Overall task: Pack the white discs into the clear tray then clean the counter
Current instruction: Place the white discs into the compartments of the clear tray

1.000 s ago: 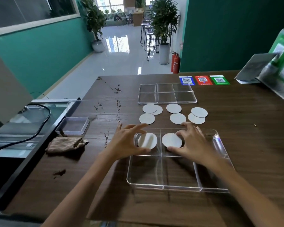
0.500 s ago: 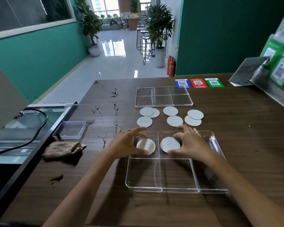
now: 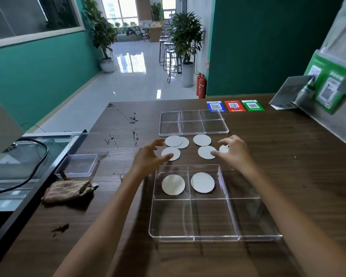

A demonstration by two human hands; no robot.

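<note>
The clear divided tray (image 3: 214,236) lies near me on the wooden counter. Two white discs rest in its far compartments, one on the left (image 3: 173,184) and one in the middle (image 3: 202,182). Several more white discs (image 3: 202,140) lie loose on the counter beyond the tray. My left hand (image 3: 148,156) hovers open with its thumb over a loose disc (image 3: 171,153). My right hand (image 3: 234,150) is open too; its fingers reach over another loose disc (image 3: 206,152) and partly hide one (image 3: 224,149) beneath it.
A second clear divided tray (image 3: 193,123) sits farther back. A crumpled brown cloth (image 3: 68,190) and a small clear box (image 3: 77,165) lie at the left counter edge. Dark spills (image 3: 134,134) mark the wood. Coloured QR cards (image 3: 234,105) lie at the back right.
Both hands have let go of the two discs in the tray and moved forward over the loose discs on the counter.
</note>
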